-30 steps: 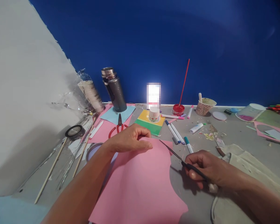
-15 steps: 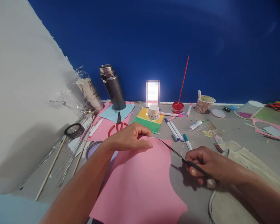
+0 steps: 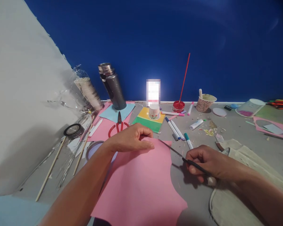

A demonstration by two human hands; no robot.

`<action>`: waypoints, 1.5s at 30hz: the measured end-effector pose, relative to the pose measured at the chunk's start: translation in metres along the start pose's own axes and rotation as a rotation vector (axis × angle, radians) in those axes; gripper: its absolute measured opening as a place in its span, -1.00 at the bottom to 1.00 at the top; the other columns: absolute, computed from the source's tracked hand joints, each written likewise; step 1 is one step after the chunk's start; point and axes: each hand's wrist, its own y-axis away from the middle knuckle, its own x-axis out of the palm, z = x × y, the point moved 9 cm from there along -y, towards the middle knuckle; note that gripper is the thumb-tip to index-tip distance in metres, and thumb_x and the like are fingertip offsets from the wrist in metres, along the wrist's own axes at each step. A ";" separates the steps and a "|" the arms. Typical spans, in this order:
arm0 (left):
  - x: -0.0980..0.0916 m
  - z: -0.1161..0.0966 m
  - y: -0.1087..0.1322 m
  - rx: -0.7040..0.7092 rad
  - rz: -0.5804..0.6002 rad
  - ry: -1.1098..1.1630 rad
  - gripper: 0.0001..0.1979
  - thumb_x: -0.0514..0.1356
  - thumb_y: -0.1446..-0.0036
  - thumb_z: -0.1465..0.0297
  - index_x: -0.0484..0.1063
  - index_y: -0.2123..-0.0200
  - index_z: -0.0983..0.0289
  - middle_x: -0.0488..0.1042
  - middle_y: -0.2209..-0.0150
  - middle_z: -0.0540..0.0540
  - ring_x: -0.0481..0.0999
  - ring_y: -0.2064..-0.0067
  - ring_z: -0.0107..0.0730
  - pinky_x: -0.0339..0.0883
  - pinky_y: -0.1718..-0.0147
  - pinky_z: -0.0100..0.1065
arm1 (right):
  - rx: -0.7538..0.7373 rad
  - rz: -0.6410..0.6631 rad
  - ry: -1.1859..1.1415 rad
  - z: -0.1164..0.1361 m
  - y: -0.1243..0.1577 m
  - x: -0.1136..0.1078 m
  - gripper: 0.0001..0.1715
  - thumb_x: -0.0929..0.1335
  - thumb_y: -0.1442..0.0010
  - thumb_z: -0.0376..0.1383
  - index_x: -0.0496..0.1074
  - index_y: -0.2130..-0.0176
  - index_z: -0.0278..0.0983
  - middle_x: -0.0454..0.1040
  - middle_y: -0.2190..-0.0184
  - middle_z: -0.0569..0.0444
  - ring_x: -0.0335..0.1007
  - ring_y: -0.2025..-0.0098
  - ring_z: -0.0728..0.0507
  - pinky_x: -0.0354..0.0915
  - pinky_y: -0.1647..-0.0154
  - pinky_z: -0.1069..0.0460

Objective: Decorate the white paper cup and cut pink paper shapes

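Observation:
A large pink paper sheet (image 3: 141,182) with a curved cut right edge lies in front of me. My left hand (image 3: 138,138) pinches its top edge between thumb and fingers. My right hand (image 3: 200,163) is wrapped round the dark handles of a pair of scissors (image 3: 173,150), whose blades point up and left across the sheet's upper right corner. Just beyond the left hand are red-handled pliers (image 3: 119,122). A marker with a teal cap (image 3: 188,141) lies beyond the right hand.
At the back stand a dark flask (image 3: 114,89), stacked paper cups (image 3: 88,92), a decorated cup (image 3: 154,113), a red stand with a stick (image 3: 178,106) and a patterned cup (image 3: 204,103). Black tape (image 3: 73,130) and wooden sticks lie left; a beige cloth item (image 3: 235,188) lies right.
The scissors and my right hand have shifted slightly left, with the blade tips a little further along the pink paper's top corner. My left hand keeps its hold.

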 end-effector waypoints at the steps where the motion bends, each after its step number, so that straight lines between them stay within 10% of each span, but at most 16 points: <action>1: 0.000 -0.001 0.000 0.004 -0.001 -0.004 -0.73 0.27 -0.12 0.33 0.31 0.56 0.26 0.28 0.52 -0.09 0.23 0.44 -0.50 0.00 0.48 -0.37 | 0.000 -0.003 0.002 0.001 0.001 0.000 -0.42 0.52 -0.11 0.13 0.41 0.43 -0.30 0.51 0.60 0.07 0.27 0.57 0.03 0.01 0.56 0.12; 15: 0.009 -0.006 -0.005 -0.016 0.037 -0.004 -0.76 0.27 -0.10 0.30 0.37 0.54 0.26 0.31 0.52 -0.08 0.23 0.46 -0.50 0.02 0.49 -0.38 | -0.199 -0.282 -0.226 0.028 -0.005 -0.013 -0.45 0.64 0.19 -0.03 0.49 0.32 -0.26 0.55 0.41 0.08 0.36 0.42 -0.03 0.24 0.44 0.07; 21: 0.030 -0.041 -0.034 0.085 0.102 -0.187 -0.73 0.27 -0.09 0.32 0.28 0.56 0.23 0.22 0.53 -0.09 0.18 0.47 -0.48 0.01 0.49 -0.35 | -0.260 -0.360 -0.315 0.031 -0.008 -0.006 -0.48 0.66 0.24 -0.16 0.45 0.34 -0.26 0.45 0.51 0.21 0.32 0.48 -0.01 0.22 0.46 0.08; 26: -0.004 -0.078 0.015 0.100 -0.490 -0.118 -0.91 0.26 -0.17 0.32 0.50 0.27 0.19 0.48 0.30 0.03 0.42 0.27 -0.33 0.26 0.29 -0.34 | -0.260 -0.531 -0.379 0.023 -0.006 -0.017 -0.46 0.65 0.22 -0.11 0.34 0.47 -0.25 0.31 0.67 0.29 0.13 0.59 0.06 0.06 0.55 0.11; 27: 0.006 -0.071 0.031 0.024 -0.505 0.010 -0.89 0.25 -0.21 0.29 0.49 0.31 0.20 0.48 0.32 0.03 0.43 0.28 -0.35 0.27 0.28 -0.34 | -0.260 -0.568 -0.392 0.023 -0.005 -0.020 -0.46 0.66 0.23 -0.10 0.34 0.49 -0.24 0.31 0.68 0.29 0.12 0.60 0.07 0.05 0.56 0.11; 29: 0.074 -0.052 0.050 -0.132 -0.138 0.426 -0.74 0.28 -0.23 0.17 0.49 0.40 0.21 0.44 0.45 -0.01 0.37 0.44 -0.44 0.22 0.39 -0.38 | -0.258 -0.625 -0.408 0.024 -0.002 -0.026 -0.47 0.66 0.24 -0.10 0.35 0.50 -0.24 0.30 0.68 0.28 0.09 0.61 0.07 0.00 0.59 0.11; 31: 0.160 -0.040 0.073 -0.303 0.288 0.774 -0.65 0.41 -0.10 0.09 0.57 0.18 0.21 0.49 0.41 0.00 0.41 0.41 -0.47 0.20 0.36 -0.40 | -0.262 -0.659 -0.454 0.022 -0.002 -0.029 -0.49 0.66 0.24 -0.11 0.38 0.49 -0.24 0.29 0.68 0.28 0.08 0.61 0.06 -0.02 0.61 0.11; 33: 0.211 -0.032 0.078 -0.331 0.380 1.095 -0.28 0.56 0.13 0.10 0.49 -0.08 0.20 0.52 0.35 0.02 0.44 0.37 -0.48 0.16 0.36 -0.44 | -0.279 -0.651 -0.556 0.019 -0.006 -0.027 -0.50 0.66 0.27 -0.12 0.42 0.46 -0.25 0.34 0.65 0.26 0.15 0.59 0.04 0.05 0.60 0.10; 40: 0.252 -0.023 0.034 -0.211 0.140 1.572 -0.17 0.56 0.14 0.14 0.26 -0.14 0.13 0.56 0.24 0.05 0.30 0.66 -0.62 -0.02 0.63 -0.45 | -0.371 -0.490 -0.902 0.021 -0.012 -0.007 -0.53 0.68 0.27 -0.21 0.54 0.37 -0.31 0.56 0.53 0.12 0.43 0.46 -0.07 0.38 0.32 0.01; 45: 0.216 0.014 0.036 -0.219 -0.508 1.297 -0.43 0.58 0.19 0.08 0.38 0.27 0.22 0.40 0.40 -0.05 0.23 0.59 -0.62 0.08 0.60 -0.45 | -0.398 -0.463 -0.933 0.030 -0.005 0.001 -0.50 0.69 0.25 -0.21 0.53 0.33 -0.31 0.60 0.49 0.08 0.48 0.44 -0.12 0.39 0.33 -0.02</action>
